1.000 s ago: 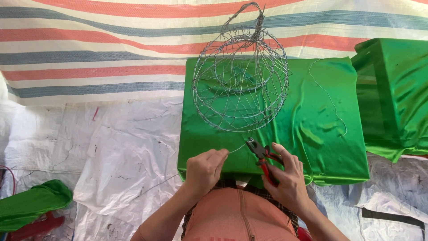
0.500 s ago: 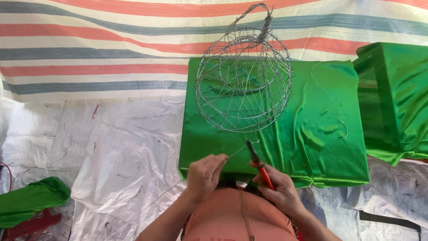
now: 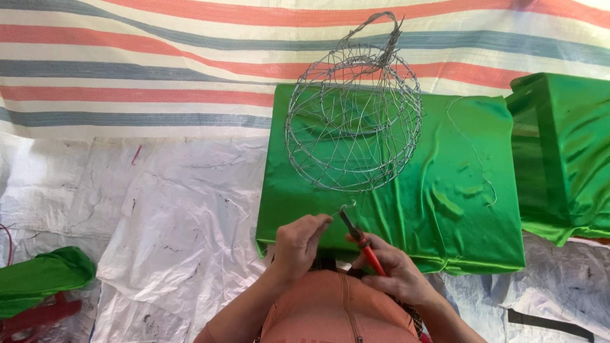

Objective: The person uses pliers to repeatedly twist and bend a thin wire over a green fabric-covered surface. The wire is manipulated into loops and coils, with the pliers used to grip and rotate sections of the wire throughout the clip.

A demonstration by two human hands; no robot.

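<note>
Now red-handled pliers [image 3: 360,240] are gripped in the right hand [image 3: 395,272], low centre of frame; a thin wire end [image 3: 338,211] is pinched by the left hand [image 3: 298,246]. Above, a round wire-mesh basket [image 3: 353,108] is rested on glossy, creased green cloth [image 3: 445,209].

The round wire frame [image 3: 353,117] blocks the upper middle of the green cloth [image 3: 438,222]. A loose wire [image 3: 473,152] lies at right. White sheeting [image 3: 159,222] at left offers free passage.
</note>
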